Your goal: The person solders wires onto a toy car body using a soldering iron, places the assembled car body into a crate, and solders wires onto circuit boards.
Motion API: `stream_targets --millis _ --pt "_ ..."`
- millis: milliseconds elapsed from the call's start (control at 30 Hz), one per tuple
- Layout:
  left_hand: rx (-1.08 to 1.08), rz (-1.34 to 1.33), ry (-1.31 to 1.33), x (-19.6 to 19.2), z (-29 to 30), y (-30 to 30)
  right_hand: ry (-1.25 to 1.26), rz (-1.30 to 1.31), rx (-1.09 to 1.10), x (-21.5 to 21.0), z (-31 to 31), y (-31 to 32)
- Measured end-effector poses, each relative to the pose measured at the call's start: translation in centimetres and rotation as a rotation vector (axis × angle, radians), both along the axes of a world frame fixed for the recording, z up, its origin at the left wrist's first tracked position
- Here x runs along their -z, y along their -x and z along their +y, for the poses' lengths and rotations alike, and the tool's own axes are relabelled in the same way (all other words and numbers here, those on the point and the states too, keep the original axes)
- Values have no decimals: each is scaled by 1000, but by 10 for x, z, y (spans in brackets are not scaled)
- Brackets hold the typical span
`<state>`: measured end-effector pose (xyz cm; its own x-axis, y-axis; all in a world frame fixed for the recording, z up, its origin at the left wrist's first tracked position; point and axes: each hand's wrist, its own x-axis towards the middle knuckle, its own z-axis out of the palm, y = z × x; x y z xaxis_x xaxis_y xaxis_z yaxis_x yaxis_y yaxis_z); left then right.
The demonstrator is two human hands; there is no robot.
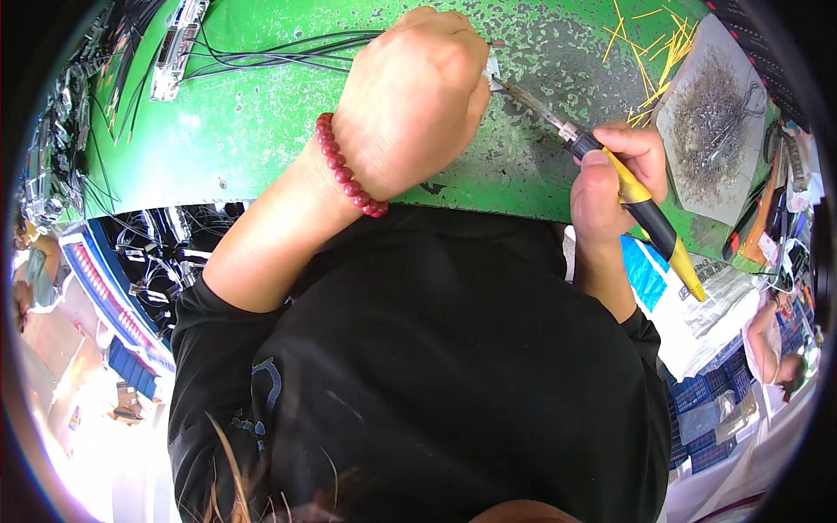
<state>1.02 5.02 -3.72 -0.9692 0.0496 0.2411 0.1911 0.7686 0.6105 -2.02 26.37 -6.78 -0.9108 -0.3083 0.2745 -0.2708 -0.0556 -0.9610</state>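
Observation:
My right hand [615,179] grips a yellow-and-black soldering iron [649,218] like a pen. The iron's metal tip points up and left, ending beside a small whitish piece [493,70] at the edge of my left hand [418,100]. That left hand is closed, knuckles up, with a red bead bracelet [340,170] at the wrist; its fingertips and whatever they pinch are hidden. Thin black wires [279,57] run from a clear, shiny strip-like part [177,52] on the left to beneath the left hand. Whether the tip touches the whitish piece, I cannot tell.
The worn green tabletop [261,131] curves before me. Yellow thin sticks [658,57] lie scattered at the upper right, beside a grey board [711,122] with dark residue. More wired parts [61,148] crowd the left edge. Other people appear at both far sides.

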Motion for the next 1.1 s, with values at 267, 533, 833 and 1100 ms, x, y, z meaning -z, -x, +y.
stream_targets --millis 267,533,833,1100 --pt "0 -6 7 0 0 0 -55 -16 -10 -3 -3 0" --pt "-23 -11 35 6 -2 -1 63 36 37 2 6 2" --pt "-11 -16 18 5 -2 -3 -276 -179 -118 -37 -28 25" --pt "-1 -39 -1 4 -7 -4 -423 93 -178 -54 -79 44"
